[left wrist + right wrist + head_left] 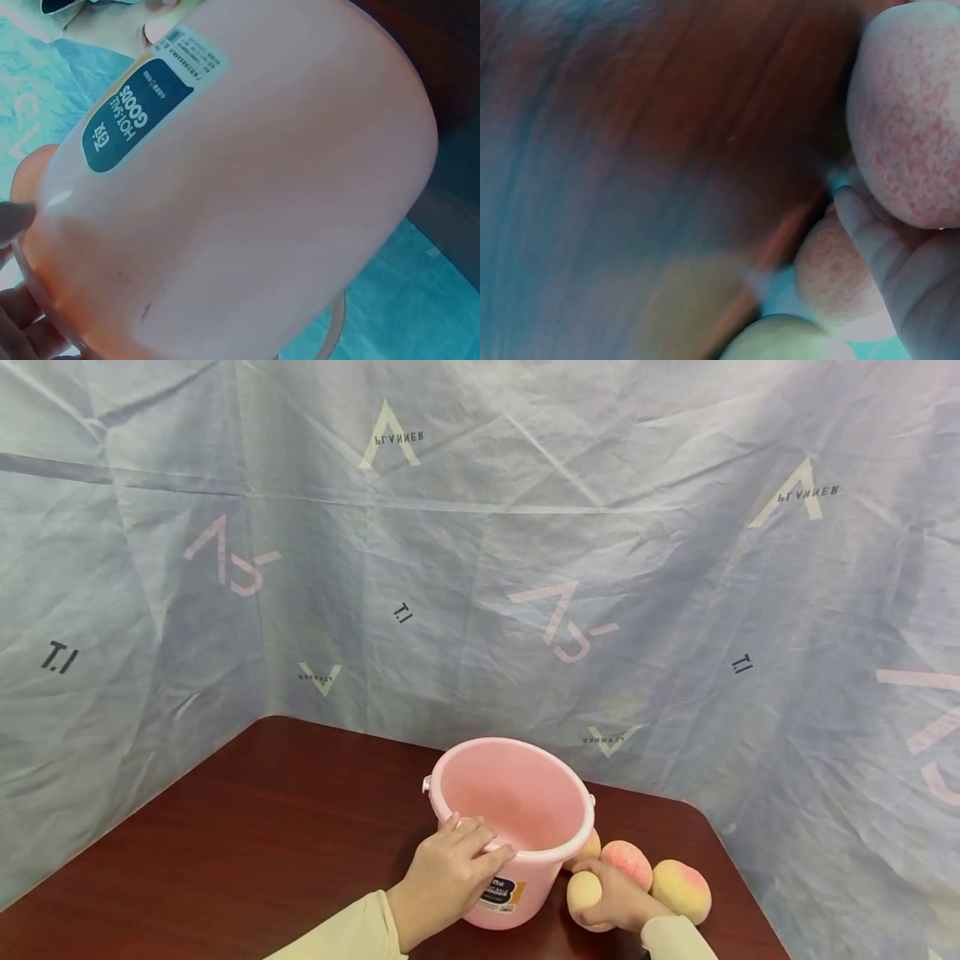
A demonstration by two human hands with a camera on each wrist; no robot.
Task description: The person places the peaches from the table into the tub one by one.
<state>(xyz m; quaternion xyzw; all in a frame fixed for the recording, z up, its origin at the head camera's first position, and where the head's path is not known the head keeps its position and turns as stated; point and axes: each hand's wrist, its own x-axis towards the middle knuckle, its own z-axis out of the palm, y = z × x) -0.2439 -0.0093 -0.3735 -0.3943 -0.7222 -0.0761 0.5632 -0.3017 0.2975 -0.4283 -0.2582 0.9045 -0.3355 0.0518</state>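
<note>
While left hand grips bucket, peach sits in right hand.

A labelled pink bucket stands beside four yellow and red peaches, one held.

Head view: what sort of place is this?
Probably a staged filming corner: grey-blue printed cloth hangs behind a dark red-brown table, with a pink bucket and peaches.

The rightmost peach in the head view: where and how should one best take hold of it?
Probably grip the rightmost peach around its widest part, coming from above and the right: it is round, and its right side is free, while the right hand and the reddish peach crowd its left.
</note>
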